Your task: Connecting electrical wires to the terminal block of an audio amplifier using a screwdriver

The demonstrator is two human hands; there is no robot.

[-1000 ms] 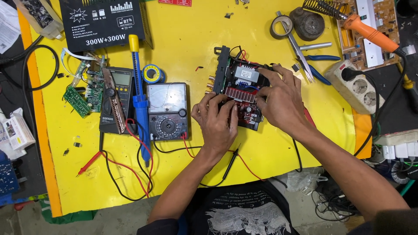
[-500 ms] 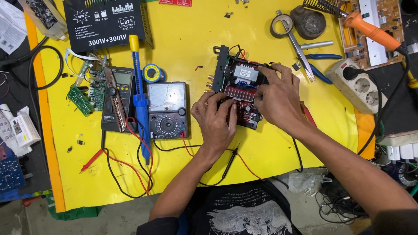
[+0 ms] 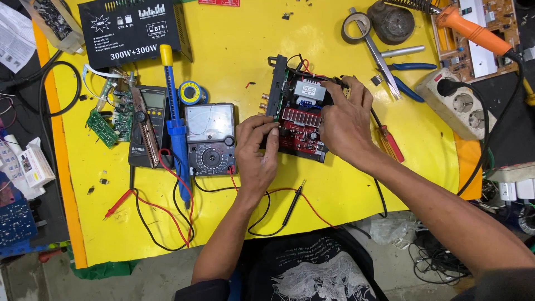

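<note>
A red circuit board with a small transformer in a black frame [image 3: 298,120] lies on the yellow table [image 3: 234,61]. My left hand [image 3: 257,146] grips the frame's near left edge with its fingers curled over it. My right hand [image 3: 345,120] rests over the board's right side, fingertips pressing on its far corner by the black wires. An analog multimeter [image 3: 210,139] sits just left of my left hand, its red and black probe leads [image 3: 290,206] trailing across the table in front of me.
A blue desoldering pump [image 3: 175,125], a digital meter [image 3: 147,125], a solder spool [image 3: 192,92] and green boards [image 3: 108,120] lie left. A black amplifier box [image 3: 134,25] sits far left. Tape roll [image 3: 356,27], pliers [image 3: 404,78], power strip [image 3: 462,103], orange soldering iron [image 3: 473,33], red screwdriver [image 3: 387,139] are right.
My hands stay on the red board. The left fingers have shifted slightly along its near edge. The board has not moved noticeably.
</note>
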